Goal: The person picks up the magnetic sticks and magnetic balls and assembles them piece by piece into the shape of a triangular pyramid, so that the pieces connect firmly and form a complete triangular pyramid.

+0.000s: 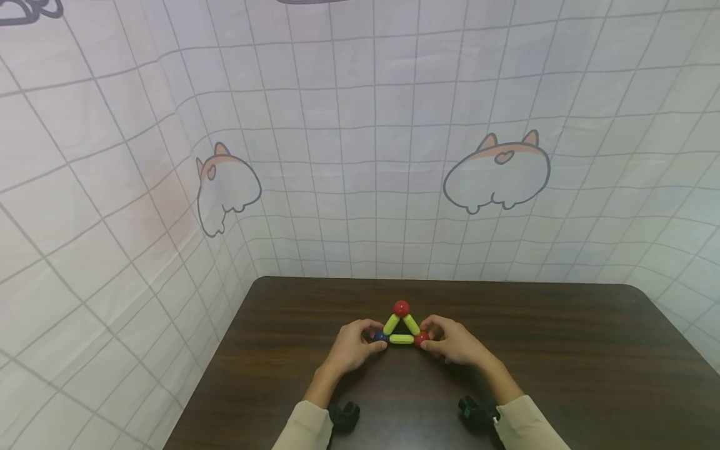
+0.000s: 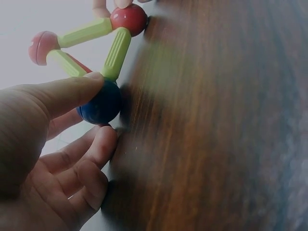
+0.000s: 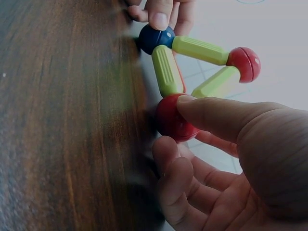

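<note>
A triangle of three yellow-green rods and three balls stands on the table between my hands, its top red ball (image 1: 401,308) raised off the wood. Thumb and fingers of my left hand (image 1: 350,345) pinch the dark blue ball (image 2: 102,103) at the lower left corner. On the other side, my right hand (image 1: 458,342) pinches the lower right red ball (image 3: 173,118). A bottom rod (image 1: 402,339) joins these two balls close along the tabletop. The left rod (image 1: 390,324) and right rod (image 1: 412,324) slope up to the top ball.
The dark wooden table (image 1: 562,356) stretches out on both sides of the arms. Behind it hangs a white gridded cloth (image 1: 349,125) with cartoon corgi prints. Black straps with small devices (image 1: 344,417) sit at both wrists, by the light sleeves (image 1: 306,425).
</note>
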### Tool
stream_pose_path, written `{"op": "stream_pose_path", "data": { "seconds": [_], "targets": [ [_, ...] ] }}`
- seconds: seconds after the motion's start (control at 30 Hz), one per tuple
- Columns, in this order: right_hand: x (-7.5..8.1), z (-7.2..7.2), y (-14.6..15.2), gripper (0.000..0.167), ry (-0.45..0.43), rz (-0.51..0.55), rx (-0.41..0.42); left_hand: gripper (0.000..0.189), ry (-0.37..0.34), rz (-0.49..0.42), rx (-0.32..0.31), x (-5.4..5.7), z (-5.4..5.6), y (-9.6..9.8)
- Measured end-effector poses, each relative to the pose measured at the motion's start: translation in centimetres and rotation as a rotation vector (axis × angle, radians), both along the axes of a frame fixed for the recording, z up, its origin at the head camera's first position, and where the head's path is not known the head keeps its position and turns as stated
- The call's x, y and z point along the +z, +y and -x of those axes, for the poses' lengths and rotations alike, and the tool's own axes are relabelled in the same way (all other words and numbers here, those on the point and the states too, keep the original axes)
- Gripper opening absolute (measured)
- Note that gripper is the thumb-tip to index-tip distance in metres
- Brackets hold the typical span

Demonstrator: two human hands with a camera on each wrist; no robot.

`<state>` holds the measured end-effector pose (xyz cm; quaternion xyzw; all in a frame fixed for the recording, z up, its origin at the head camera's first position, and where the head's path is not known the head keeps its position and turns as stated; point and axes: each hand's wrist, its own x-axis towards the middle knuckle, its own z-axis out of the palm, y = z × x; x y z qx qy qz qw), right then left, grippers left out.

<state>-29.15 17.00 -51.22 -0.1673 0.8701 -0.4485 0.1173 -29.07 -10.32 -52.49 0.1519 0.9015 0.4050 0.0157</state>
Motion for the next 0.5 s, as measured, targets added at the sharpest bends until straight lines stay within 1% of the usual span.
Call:
{"op": "stream_pose_path", "data": {
  "seconds": [0.23, 0.33, 0.4, 0.5],
  "targets": [
    [0.0, 0.1, 0.0, 0.029, 0.014, 0.002, 0.010, 0.036, 0.008, 0.007, 0.001, 0.0, 0.1, -0.1],
    [0.2, 0.2, 0.2, 0.031, 0.006, 0.005, 0.010, 0.038, 0.011, 0.001, -0.015, 0.1, 0.2, -0.3],
    [0.5, 0.3, 0.6, 0.033, -0.007, 0.009, 0.014, 0.040, 0.008, 0.006, -0.031, 0.5, 0.2, -0.5],
    [1.3, 0.4, 1.8, 0.038, -0.017, 0.021, 0.020, 0.041, 0.007, 0.030, -0.051, 1.3, 0.3, -1.0]
  ]
}}
